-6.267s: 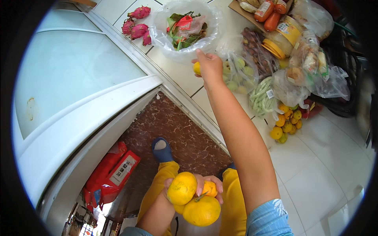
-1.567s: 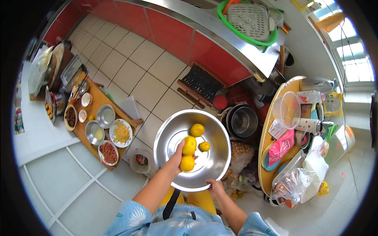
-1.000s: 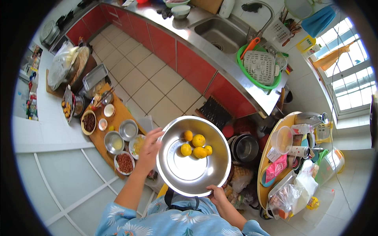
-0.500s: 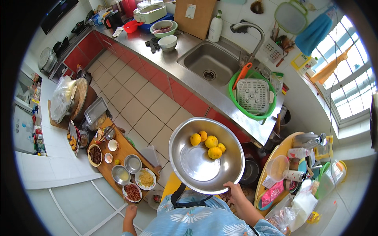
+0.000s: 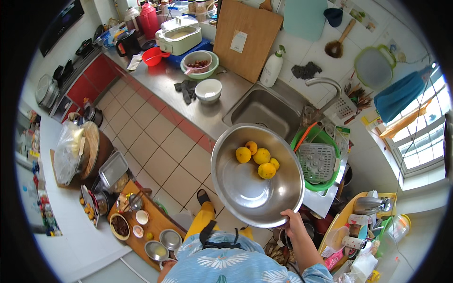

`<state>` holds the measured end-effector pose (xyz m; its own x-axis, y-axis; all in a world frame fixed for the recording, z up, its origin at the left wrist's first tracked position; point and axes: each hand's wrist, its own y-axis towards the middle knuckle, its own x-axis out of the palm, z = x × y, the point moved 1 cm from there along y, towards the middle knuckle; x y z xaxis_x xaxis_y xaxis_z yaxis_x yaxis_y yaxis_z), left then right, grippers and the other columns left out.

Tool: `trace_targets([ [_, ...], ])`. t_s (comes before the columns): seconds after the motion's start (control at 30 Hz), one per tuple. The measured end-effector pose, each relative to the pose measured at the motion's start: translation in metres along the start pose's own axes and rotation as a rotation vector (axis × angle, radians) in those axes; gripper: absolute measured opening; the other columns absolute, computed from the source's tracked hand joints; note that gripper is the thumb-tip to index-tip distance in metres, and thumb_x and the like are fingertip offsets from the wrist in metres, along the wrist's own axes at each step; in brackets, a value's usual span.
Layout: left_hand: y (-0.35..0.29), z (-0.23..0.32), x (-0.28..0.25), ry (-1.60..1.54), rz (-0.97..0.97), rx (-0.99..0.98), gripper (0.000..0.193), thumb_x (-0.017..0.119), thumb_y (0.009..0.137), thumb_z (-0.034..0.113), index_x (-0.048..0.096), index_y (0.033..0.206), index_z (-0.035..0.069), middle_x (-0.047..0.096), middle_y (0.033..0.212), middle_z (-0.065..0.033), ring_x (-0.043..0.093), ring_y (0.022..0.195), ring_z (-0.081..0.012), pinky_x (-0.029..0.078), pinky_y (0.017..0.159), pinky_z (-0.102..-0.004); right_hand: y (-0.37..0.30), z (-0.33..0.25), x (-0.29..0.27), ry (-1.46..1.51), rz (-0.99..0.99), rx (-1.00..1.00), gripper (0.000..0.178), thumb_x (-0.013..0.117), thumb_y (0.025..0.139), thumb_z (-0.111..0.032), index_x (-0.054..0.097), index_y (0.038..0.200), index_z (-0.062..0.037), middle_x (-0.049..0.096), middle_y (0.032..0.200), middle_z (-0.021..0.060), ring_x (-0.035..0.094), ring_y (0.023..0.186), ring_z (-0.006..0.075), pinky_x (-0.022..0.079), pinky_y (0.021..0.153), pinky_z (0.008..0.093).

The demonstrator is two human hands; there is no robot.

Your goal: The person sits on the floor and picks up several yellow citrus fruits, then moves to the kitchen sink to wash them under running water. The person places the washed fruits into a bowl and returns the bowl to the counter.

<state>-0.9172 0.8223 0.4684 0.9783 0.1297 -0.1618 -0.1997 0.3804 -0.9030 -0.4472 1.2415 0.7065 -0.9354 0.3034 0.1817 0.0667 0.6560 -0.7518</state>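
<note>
My right hand (image 5: 293, 222) is closed on the near-right rim of a wide stainless steel basin (image 5: 250, 195), with the thumb over the edge. Inside it, several yellow-orange citrus-like fruits (image 5: 262, 160) lie grouped toward the far side. The basin is in the air in front of my body, its far edge overlapping the sink in the picture. Low at the left, part of my left hand (image 5: 166, 270) shows beside my shirt, near the metal bowls (image 5: 156, 250) on the wooden board; its fingers are mostly hidden.
Ahead, a steel counter holds a sink (image 5: 264, 111), a green tub (image 5: 337, 162) with a perforated tray, and a white bowl (image 5: 208, 90). At left, a wooden board (image 5: 150, 218) carries several dishes. A cluttered shelf (image 5: 337, 221) stands at right; tiled floor (image 5: 165, 144) lies between.
My body has moved toward the counter, and the basin now overlaps the sink. The fruits remain in it. My left hand has come closer to my shirt. A sandalled foot now shows.
</note>
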Motion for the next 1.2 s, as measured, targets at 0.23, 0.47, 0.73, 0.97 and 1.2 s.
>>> trace_targets([
  [0.23, 0.079, 0.269, -0.172, -0.107, 0.279, 0.208, 0.023, 0.052, 0.098, 0.019, 0.057, 0.118, 0.008, 0.062, 0.088, -0.0021, 0.057, 0.066, -0.0089, 0.045, 0.053, -0.0233, 0.138, -0.035, 0.059, 0.068, 0.052, 0.019, 0.029, 0.059, 0.081, -0.018, 0.057, 0.101, 0.0031, 0.066, 0.085, 0.015, 0.068, 0.065, 0.028, 0.055, 0.055, 0.0365],
  [0.47, 0.12, 0.383, -0.214, -0.013, 0.342, 0.326, 0.027, 0.055, 0.097, 0.019, 0.056, 0.121, 0.008, 0.058, 0.078, -0.0006, 0.049, 0.057, -0.0081, 0.041, 0.05, -0.0219, 0.258, -0.077, 0.097, 0.183, 0.125, -0.013, 0.027, 0.057, 0.082, -0.018, 0.056, 0.1, 0.0025, 0.069, 0.086, 0.0192, 0.07, 0.071, 0.0301, 0.056, 0.057, 0.0364],
  [0.73, 0.133, 0.363, -0.129, 0.214, 0.088, 0.145, 0.036, 0.058, 0.095, 0.019, 0.056, 0.125, -0.001, 0.066, 0.093, -0.0078, 0.062, 0.078, -0.0133, 0.051, 0.068, -0.0294, 0.323, -0.07, 0.086, 0.195, 0.295, -0.083, 0.029, 0.061, 0.08, -0.016, 0.056, 0.098, 0.0056, 0.066, 0.082, 0.0174, 0.068, 0.062, 0.0301, 0.058, 0.052, 0.0388],
  [0.97, 0.151, 0.379, -0.052, 0.2, 0.008, -0.038, 0.037, 0.059, 0.095, 0.019, 0.056, 0.125, -0.002, 0.067, 0.097, -0.0091, 0.064, 0.083, -0.015, 0.052, 0.072, -0.0301, 0.306, -0.091, 0.072, 0.005, 0.22, 0.085, 0.036, 0.064, 0.084, -0.027, 0.057, 0.107, -0.0002, 0.067, 0.088, 0.0149, 0.068, 0.065, 0.0294, 0.058, 0.053, 0.0401],
  [1.2, 0.174, 0.484, -0.037, 0.188, 0.009, 0.282, 0.035, 0.058, 0.096, 0.019, 0.057, 0.123, -0.004, 0.068, 0.102, -0.0111, 0.064, 0.094, -0.0185, 0.05, 0.084, -0.0312, 0.292, -0.222, 0.067, -1.27, 0.64, -0.638, 0.044, 0.065, 0.081, -0.028, 0.054, 0.116, -0.0034, 0.056, 0.121, 0.021, 0.059, 0.102, 0.0418, 0.05, 0.084, 0.0494],
])
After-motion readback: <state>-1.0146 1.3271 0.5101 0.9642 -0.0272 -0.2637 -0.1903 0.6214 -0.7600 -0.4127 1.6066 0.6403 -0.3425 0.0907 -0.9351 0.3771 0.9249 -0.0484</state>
